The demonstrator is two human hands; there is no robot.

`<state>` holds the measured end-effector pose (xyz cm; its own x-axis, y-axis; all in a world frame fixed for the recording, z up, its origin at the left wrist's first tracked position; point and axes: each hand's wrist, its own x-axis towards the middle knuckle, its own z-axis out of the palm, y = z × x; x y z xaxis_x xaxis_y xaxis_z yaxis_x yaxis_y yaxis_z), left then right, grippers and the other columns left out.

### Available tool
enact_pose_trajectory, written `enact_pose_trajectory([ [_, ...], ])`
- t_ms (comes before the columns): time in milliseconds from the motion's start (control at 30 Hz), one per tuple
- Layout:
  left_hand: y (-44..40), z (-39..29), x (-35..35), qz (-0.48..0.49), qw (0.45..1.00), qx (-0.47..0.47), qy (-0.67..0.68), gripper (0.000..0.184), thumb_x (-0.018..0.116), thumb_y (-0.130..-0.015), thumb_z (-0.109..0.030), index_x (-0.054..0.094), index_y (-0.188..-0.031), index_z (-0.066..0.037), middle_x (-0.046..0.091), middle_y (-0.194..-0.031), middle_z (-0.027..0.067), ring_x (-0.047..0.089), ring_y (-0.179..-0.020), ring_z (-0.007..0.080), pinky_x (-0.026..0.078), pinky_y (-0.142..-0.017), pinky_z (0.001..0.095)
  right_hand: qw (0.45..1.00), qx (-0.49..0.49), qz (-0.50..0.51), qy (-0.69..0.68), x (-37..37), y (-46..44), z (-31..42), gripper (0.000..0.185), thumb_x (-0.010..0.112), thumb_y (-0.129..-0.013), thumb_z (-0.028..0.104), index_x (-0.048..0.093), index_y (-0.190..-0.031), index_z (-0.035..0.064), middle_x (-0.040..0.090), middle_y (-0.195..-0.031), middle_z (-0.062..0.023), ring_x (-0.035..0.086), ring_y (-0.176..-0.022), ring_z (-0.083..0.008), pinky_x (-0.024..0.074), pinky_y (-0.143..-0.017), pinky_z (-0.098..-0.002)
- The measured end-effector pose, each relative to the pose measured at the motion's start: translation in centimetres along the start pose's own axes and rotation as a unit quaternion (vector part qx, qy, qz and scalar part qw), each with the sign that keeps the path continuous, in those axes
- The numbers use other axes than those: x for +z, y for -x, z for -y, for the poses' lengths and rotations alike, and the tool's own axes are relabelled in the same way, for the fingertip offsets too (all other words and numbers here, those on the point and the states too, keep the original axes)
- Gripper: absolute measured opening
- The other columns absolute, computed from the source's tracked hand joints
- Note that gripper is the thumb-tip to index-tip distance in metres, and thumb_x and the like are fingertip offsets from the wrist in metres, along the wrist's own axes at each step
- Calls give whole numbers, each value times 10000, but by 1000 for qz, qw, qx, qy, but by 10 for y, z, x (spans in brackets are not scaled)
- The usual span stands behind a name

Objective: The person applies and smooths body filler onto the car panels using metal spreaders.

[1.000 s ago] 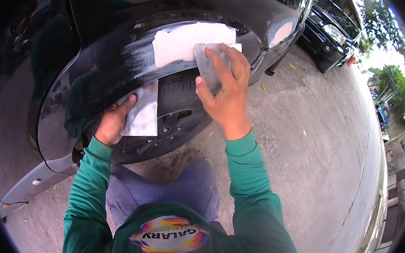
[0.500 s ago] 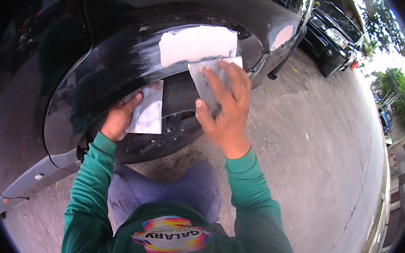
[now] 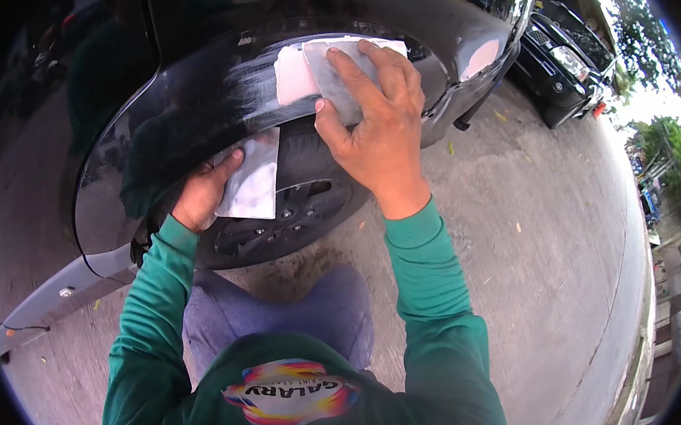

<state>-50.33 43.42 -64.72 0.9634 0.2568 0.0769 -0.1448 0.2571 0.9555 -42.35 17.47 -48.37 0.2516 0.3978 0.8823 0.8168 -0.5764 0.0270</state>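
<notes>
My right hand (image 3: pixel 381 144) grips a thin grey putty spreader (image 3: pixel 336 76) between thumb and fingers. The spreader lies nearly flat over a pale pinkish-white patch of body filler (image 3: pixel 293 81) on the black fender (image 3: pixel 199 84), above the wheel arch. The patch's left part and top edge show; the spreader and fingers cover much of the rest. Lower left, in front of the tyre, my left hand (image 3: pixel 202 192) holds a flat greyish-white plate (image 3: pixel 254 179), thumb on its face. Its other fingers are hidden behind.
Below the arch is the wheel (image 3: pixel 292 229), close to my knees (image 3: pixel 278 311). A second pinkish patch (image 3: pixel 481 58) marks the bumper corner at right. Another dark vehicle (image 3: pixel 560 66) stands farther off on the concrete ground (image 3: pixel 527 249).
My right hand has moved the spreader upward, from the patch's lower edge to over its face. My left hand and its plate have stayed almost in place.
</notes>
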Motion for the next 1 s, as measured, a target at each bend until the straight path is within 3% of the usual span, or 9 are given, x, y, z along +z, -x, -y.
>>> enact_pose_trajectory([
  [533,-4,3,-1,35,999,2,15,398,679,-1167,-199,701,-1528,-33,799,-1383,72,776,-1171,172,604,-1050,344,997,42,65,1,-8,86,33,641,839,-855,335,762,-1477,205,567,-1609,-172,458,-1515,-472,399,-1162,-639],
  [567,-4,5,-5,31,999,-6,12,401,684,-1165,-200,700,-1527,-29,801,-1376,73,777,-1165,173,605,-1050,346,997,45,69,-5,-11,85,37,634,834,-857,335,767,-1474,205,567,-1609,-174,459,-1516,-470,396,-1164,-642],
  [600,0,-1,2,12,1000,5,19,398,695,-1160,-205,705,-1513,-22,806,-1351,77,780,-1147,169,609,-1043,348,997,48,58,-2,-16,76,44,622,834,-840,294,790,-1451,189,593,-1622,-173,495,-1501,-483,396,-1250,-615],
  [700,-1,1,-1,31,999,-20,33,389,706,-1157,-212,712,-1493,-16,809,-1327,75,782,-1124,166,617,-1011,347,999,22,25,-7,-21,41,47,619,831,-840,299,793,-1449,193,598,-1618,-175,502,-1495,-480,396,-1251,-609],
  [833,-1,1,-1,34,999,-19,36,379,703,-1162,-221,716,-1479,-13,813,-1301,66,781,-1097,162,625,-963,340,1000,-8,7,2,-12,3,43,625,851,-853,344,766,-1460,228,606,-1560,-167,491,-1491,-467,398,-1166,-632],
  [1000,-2,2,1,23,999,-18,33,376,694,-1167,-216,714,-1485,-18,810,-1304,66,777,-1100,165,614,-990,342,1000,-12,5,-1,3,-5,37,594,854,-864,344,760,-1441,236,603,-1562,-162,489,-1488,-463,398,-1154,-643],
])
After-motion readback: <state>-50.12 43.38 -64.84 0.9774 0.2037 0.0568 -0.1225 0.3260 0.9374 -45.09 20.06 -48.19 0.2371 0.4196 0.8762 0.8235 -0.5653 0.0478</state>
